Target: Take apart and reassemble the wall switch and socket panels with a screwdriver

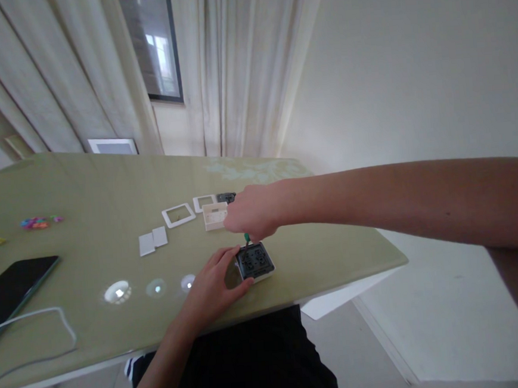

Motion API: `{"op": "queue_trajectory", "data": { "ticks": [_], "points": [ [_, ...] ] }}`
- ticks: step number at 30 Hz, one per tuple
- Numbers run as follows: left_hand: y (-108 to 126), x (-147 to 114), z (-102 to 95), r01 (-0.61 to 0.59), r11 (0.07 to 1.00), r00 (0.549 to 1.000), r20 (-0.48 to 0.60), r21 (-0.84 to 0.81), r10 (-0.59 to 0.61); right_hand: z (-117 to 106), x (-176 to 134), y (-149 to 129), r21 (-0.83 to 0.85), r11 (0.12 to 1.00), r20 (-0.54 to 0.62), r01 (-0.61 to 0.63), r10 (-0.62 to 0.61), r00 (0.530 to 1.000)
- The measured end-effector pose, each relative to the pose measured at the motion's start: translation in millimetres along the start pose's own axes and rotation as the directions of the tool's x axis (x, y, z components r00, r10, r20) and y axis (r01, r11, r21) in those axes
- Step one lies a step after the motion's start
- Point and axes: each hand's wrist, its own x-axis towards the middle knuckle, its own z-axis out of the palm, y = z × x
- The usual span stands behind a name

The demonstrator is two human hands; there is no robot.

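Observation:
A wall switch module [256, 261], black on its upward face with a white rim below, lies near the table's front edge. My left hand [215, 281] grips its left side, thumb at the near corner and fingers at the far one. Above its far edge, my right hand [254, 212] is closed around a screwdriver [247, 238] with a green part showing; its tip points down at the module's far left area. Most of the screwdriver is hidden by the hand. Just beyond are an open cream back box [213, 218] and another black module [226, 198], partly covered by my right hand.
Left of the box lie white frames [179, 224] [201, 203] and two white cover plates [147, 244] [159, 236]. A dark tablet [15, 288] and a white cable [65, 320] occupy the table's left side. Small colourful pieces [37, 223] sit farther back. A wall [394, 87] rises at right.

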Motion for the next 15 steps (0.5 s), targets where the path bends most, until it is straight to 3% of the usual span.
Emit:
{"op": "queue_trajectory", "data": {
  "ticks": [15],
  "points": [
    [-2.7, -1.7, 1.1, -0.004, 1.0, 1.0, -0.02, 0.012, 0.004, -3.5, -4.5, -3.2, 0.003, 0.999, 0.012, -0.054, 0.054, 0.998]
  ]
}}
